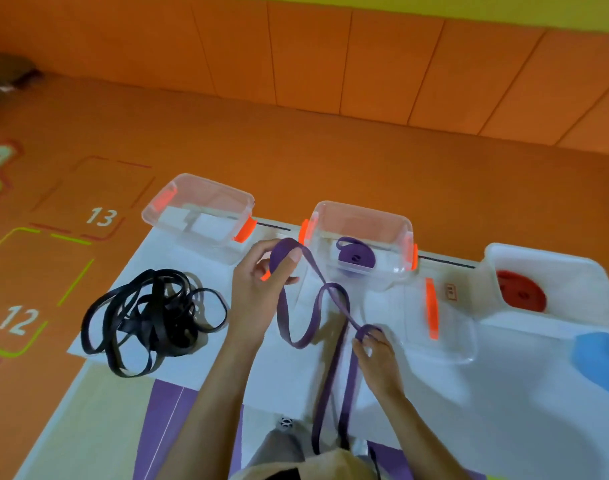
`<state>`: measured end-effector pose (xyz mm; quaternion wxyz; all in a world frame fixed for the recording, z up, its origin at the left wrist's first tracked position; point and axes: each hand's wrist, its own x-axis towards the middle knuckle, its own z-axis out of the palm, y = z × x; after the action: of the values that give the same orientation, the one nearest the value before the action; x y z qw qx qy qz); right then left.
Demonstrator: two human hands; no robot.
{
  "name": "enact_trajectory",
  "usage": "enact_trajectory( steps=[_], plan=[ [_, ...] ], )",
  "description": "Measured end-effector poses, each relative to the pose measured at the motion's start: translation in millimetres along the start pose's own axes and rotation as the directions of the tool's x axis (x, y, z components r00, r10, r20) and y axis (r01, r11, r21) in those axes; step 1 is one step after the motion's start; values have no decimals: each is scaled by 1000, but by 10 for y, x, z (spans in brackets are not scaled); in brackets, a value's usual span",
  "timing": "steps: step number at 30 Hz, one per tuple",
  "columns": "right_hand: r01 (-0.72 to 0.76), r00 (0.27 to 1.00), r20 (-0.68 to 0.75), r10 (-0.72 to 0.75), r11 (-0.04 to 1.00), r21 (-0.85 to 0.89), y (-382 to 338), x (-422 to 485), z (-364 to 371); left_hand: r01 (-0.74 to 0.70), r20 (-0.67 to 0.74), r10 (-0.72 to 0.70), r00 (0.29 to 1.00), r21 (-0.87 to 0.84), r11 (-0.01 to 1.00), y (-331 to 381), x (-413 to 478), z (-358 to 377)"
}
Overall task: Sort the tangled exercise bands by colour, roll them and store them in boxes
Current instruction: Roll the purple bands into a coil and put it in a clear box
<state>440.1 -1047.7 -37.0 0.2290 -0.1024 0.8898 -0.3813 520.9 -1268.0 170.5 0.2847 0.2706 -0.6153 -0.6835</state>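
A purple band (282, 320) was being rolled on the mat (503, 393), just near of the middle box (365, 211). Keeping it flat, untwisted and taut looked the surest way to a tight roll. The left grip (261, 282) curled round one end. The right grip (375, 351) pinched a loop nearer the person.

We find three boxes along the far edge of the mat (503, 393): the left box (206, 183) at 11 o'clock, the middle box (365, 209) at 12, the right box (552, 261) at 2. A rolled band (356, 259) lies in the middle box, a second roll (521, 294) in the right box. What may be a lid (441, 323) lies just before the middle box, at 1. The tangle of bands (150, 317) lies at 9, left of our left hand (258, 289); the loose band (310, 320) runs from that hand to our right hand (375, 351)
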Motion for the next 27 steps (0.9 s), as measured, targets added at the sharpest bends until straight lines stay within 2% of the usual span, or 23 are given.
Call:
enact_trajectory(
  steps=[3, 6, 10, 13, 17, 21, 24, 27],
  plan=[
    [25, 980, -198, -29, 999, -24, -194, 5, -66, 10, -45, -15, 999, -124, 992, 104, 243, -73],
    [66, 905, -424, -22, 994, 87, -497, 53, -199, -22, -14, 20, 1000, -165, 986, 180, 440, -180],
    [200, 856, -506, -104, 970, 140, -972, 121, -351, -3, 41, 12, 999, -217, 976, 218, 590, -286],
    [232, 864, -481, -147, 965, 122, -1221, 149, -376, 17, 77, -1, 997, -200, 980, 181, 647, -307],
    [226, 882, -405, -239, 971, -81, -1207, 122, -203, 1, 133, 12, 991, -94, 996, 106, 674, -332],
    [161, 936, -284, -207, 971, -179, -930, -25, -5, 27, 165, -11, 986, -98, 995, 76, 694, -381],
    [54, 970, -220, -107, 970, -237, -692, -118, 25, 65, 205, -46, 978, -85, 994, 22, 717, -410],
    [-112, 992, -84, 89, 940, -322, -535, -139, 44, 123, 283, -96, 954, -78, 989, -22, 737, -414]
  ],
)
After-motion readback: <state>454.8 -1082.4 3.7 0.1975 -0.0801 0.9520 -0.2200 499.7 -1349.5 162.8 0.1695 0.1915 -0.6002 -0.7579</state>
